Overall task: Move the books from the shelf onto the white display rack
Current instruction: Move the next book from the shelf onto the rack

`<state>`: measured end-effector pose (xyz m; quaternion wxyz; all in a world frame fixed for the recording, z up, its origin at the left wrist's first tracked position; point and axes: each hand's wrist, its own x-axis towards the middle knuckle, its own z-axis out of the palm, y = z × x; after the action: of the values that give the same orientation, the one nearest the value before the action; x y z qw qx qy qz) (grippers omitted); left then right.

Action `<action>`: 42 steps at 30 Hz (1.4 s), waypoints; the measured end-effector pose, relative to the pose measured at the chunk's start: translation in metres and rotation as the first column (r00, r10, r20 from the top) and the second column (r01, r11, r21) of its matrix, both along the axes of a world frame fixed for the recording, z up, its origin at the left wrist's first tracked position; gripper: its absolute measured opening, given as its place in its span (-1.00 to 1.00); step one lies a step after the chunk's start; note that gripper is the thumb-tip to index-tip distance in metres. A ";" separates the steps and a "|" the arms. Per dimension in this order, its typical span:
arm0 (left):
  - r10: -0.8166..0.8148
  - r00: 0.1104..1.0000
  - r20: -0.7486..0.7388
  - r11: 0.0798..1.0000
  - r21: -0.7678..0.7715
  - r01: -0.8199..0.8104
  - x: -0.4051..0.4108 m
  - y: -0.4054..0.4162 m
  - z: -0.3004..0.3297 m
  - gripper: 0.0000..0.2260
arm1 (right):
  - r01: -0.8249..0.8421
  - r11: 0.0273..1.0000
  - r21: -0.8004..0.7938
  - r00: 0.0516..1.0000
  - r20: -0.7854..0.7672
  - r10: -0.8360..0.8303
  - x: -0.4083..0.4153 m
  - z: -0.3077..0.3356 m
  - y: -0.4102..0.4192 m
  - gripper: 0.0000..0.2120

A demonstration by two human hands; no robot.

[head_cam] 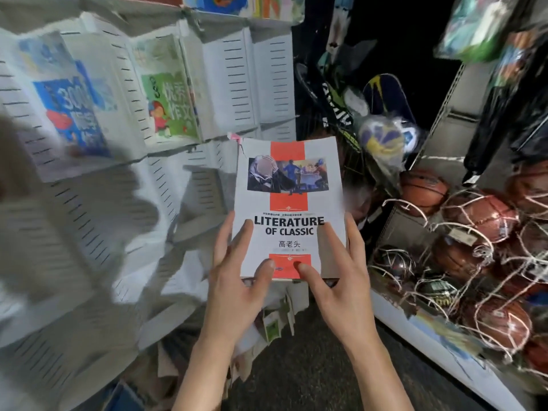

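I hold a white and red book (289, 203) titled "Literature of Classic" upright in front of me, cover facing me. My left hand (237, 280) grips its lower left edge, thumb on the cover and fingers along the side. My right hand (341, 277) grips the lower right edge the same way. The white display rack (231, 72) with slotted pockets fills the left half of the view. A blue book (71, 114) and a green book (169, 105) stand in its upper pockets. The held book is in front of the rack's right side, apart from it.
On the right, a shelf (415, 324) carries several basketballs (480, 218) in white nets. A blue and yellow ball (382, 140) and dark racket bags hang behind. Loose booklets (275, 321) lie low by the rack's foot on the dark floor.
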<state>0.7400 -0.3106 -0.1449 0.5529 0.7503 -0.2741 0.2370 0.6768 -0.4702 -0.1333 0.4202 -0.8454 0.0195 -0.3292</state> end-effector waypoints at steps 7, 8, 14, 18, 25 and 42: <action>-0.018 0.997 0.073 1.000 -0.002 0.018 0.133 -0.035 0.031 -0.44 | 0.036 0.998 0.051 0.997 0.069 -0.040 0.125 0.025 -0.031 -0.37; -0.014 0.996 0.087 1.000 0.004 0.013 0.149 -0.038 0.033 -0.44 | 0.034 0.998 0.048 0.996 0.075 -0.038 0.141 0.025 -0.034 -0.36; 0.005 0.998 0.061 1.000 -0.004 -0.005 0.215 -0.055 0.026 -0.48 | -0.002 1.000 0.014 0.995 0.101 0.000 0.212 0.021 -0.054 -0.36; 0.063 0.995 0.077 0.998 0.009 -0.064 0.252 -0.070 0.027 -0.45 | -0.041 0.999 0.028 0.993 0.113 0.037 0.258 0.020 -0.071 -0.36; 0.243 0.952 0.186 0.968 0.020 -0.251 0.321 -0.096 0.038 -0.48 | -0.182 0.983 -0.004 0.965 0.190 0.179 0.348 0.031 -0.107 -0.38; 0.528 0.842 0.110 0.847 0.009 -0.532 0.432 -0.131 0.050 -0.32 | -0.379 0.921 -0.088 0.828 0.412 0.380 0.511 0.033 -0.143 -0.38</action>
<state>1.1719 -0.4411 -0.0953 0.4363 0.7944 -0.0892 0.4132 1.1879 -0.6136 -0.1002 0.4699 -0.7417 -0.2402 -0.4139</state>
